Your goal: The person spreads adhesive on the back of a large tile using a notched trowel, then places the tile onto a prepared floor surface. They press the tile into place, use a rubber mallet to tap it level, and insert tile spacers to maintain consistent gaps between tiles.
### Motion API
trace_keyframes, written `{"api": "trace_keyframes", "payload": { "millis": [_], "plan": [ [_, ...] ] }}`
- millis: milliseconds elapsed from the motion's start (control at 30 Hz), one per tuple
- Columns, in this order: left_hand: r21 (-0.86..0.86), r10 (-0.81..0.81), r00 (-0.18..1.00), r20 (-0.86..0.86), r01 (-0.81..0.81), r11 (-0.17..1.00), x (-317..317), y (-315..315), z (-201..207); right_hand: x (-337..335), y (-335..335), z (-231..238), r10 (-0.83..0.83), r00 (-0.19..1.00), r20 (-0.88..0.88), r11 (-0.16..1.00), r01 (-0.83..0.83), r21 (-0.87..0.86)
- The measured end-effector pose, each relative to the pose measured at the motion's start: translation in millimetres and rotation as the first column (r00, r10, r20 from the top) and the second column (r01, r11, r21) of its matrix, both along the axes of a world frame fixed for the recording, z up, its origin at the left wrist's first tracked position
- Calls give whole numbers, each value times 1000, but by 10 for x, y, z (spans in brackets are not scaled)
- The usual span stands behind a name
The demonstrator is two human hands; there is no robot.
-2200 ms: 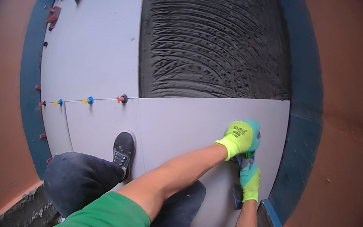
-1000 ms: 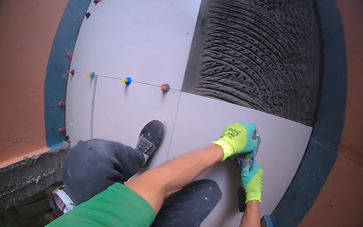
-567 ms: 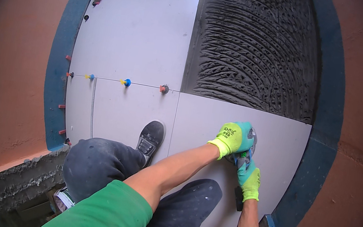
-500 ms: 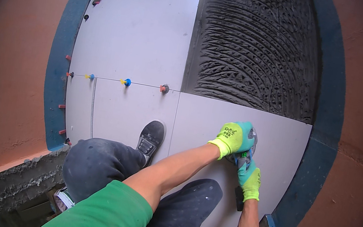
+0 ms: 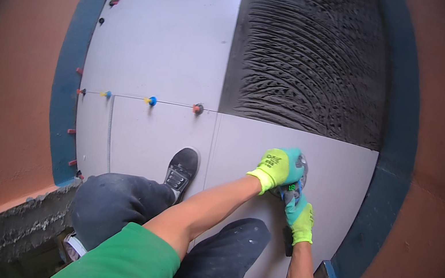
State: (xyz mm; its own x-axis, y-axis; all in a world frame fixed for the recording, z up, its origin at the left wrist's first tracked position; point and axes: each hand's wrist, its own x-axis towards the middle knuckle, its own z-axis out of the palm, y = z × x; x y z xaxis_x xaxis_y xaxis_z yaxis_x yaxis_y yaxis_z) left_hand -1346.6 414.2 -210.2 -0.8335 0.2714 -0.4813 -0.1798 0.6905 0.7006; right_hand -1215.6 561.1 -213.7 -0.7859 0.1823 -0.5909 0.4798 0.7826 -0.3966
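I kneel on a large grey floor tile (image 5: 339, 175). My left hand (image 5: 279, 168), in a yellow-green and teal glove, presses down on the round grey head of a small dark hand tool (image 5: 292, 192) with a small green lit display. My right hand (image 5: 299, 219), gloved the same way, grips the tool just below it, and a dark handle end (image 5: 287, 242) sticks out behind that hand. Both hands are closed on the tool, which rests on the tile near its right side. Most of the tool is hidden under the gloves.
A bed of dark combed adhesive (image 5: 311, 54) lies beyond the tile. Blue (image 5: 152, 100) and red (image 5: 198, 108) levelling clips sit in the tile joint at left. My black shoe (image 5: 182, 167) rests on the tiles. A blue skirting band (image 5: 387, 182), orange walls, a rough concrete edge (image 5: 17, 220).
The view swung between the oldest frame and one second ago, so the joint clips sit more to the right. Both hands have stayed on the tool at the same spot on the tile.
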Motion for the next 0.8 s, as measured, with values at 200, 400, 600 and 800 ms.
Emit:
{"api": "trace_keyframes", "payload": {
  "millis": [200, 400, 600, 800],
  "plan": [
    [-36, -35, 998, -45, 33, 999, 83, 74, -116, -16, 14, 94, -96, 986, 134, 990, 109, -93],
    [30, -119, 989, -82, 122, 992, 222, 534, -190, 325, 333, 85, -224, 966, 129, 970, 234, -66],
    [95, -265, 962, 59, 259, 961, 538, 1314, -132, 886, 910, -8, -336, 939, 77, 942, 335, 30],
    [110, -354, 935, -16, 353, 929, 691, 1529, -86, 1181, 1042, -90, -340, 940, -13, 938, 340, 66]
  ]
}}
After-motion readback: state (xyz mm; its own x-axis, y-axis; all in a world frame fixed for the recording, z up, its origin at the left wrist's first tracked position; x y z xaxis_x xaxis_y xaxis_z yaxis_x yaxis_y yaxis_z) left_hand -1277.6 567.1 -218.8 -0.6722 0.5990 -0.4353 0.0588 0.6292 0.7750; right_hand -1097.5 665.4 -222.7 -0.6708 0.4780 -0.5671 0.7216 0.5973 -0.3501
